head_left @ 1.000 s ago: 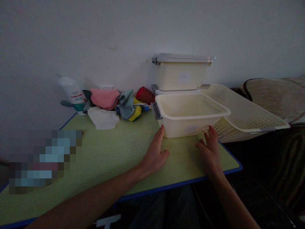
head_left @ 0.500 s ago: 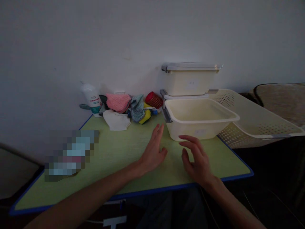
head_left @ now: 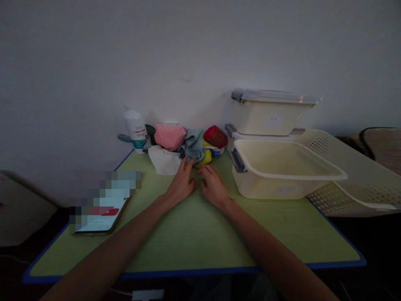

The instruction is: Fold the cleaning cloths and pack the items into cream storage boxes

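Note:
My left hand [head_left: 181, 184] is stretched forward over the table, fingers extended and apart, holding nothing. Its fingertips come up to the front of a grey-blue cloth [head_left: 194, 143] and the edge of a white cloth [head_left: 163, 160]; whether they touch is hard to tell. Close by on the right, my right hand [head_left: 213, 184] has loosely bent fingers and nothing visible in its grasp. Just beyond its fingertips lies a yellow item [head_left: 206, 157]. A pink cloth [head_left: 170, 136] and a red mesh-like roll [head_left: 215, 136] rest behind, against the wall.
An uncovered cream bin [head_left: 266, 186] stands at right, with a lidded bin [head_left: 266, 117] stacked behind it. A perforated white basket [head_left: 351, 154] is farther right. At left are a white bottle [head_left: 136, 127] and a phone [head_left: 108, 209] on the green table [head_left: 188, 242].
Both hands have moved forward to the pile of cloths, the right one also leftward from in front of the uncovered bin. The camera view has shifted, so objects appear farther right.

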`<state>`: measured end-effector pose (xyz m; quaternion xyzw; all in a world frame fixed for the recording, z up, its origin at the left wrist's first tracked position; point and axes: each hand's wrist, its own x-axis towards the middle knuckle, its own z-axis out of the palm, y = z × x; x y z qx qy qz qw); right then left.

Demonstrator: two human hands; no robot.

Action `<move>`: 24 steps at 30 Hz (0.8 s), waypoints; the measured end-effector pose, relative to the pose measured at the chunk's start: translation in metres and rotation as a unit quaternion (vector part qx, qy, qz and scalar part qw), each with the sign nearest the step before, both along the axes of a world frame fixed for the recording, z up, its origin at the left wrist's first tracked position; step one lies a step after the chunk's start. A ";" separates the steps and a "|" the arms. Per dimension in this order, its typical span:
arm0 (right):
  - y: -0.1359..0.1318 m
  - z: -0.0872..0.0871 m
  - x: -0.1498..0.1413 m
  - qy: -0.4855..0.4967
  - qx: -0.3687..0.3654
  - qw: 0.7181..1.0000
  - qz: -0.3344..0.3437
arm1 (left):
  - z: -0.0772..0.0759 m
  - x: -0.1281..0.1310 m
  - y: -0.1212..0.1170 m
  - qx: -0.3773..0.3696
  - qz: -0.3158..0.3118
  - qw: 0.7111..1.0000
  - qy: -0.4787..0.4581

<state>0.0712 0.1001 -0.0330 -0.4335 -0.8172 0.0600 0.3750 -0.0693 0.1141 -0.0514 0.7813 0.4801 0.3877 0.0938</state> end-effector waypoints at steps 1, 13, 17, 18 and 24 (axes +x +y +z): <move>0.000 -0.001 0.000 0.004 -0.006 1.000 -0.003 | 0.000 0.001 0.000 -0.004 -0.001 1.000 0.003; -0.001 -0.002 0.002 0.014 -0.041 0.999 0.011 | 0.003 0.002 0.003 -0.014 -0.011 0.998 0.065; 0.000 -0.002 0.002 0.020 -0.054 0.998 0.010 | 0.001 0.003 0.003 -0.021 -0.020 0.997 0.073; 0.000 -0.001 0.002 0.021 -0.058 0.998 0.012 | 0.001 0.003 0.003 -0.023 -0.023 0.997 0.070; 0.002 -0.003 0.003 0.034 -0.073 0.997 0.010 | 0.001 0.004 0.004 -0.032 -0.040 0.998 0.033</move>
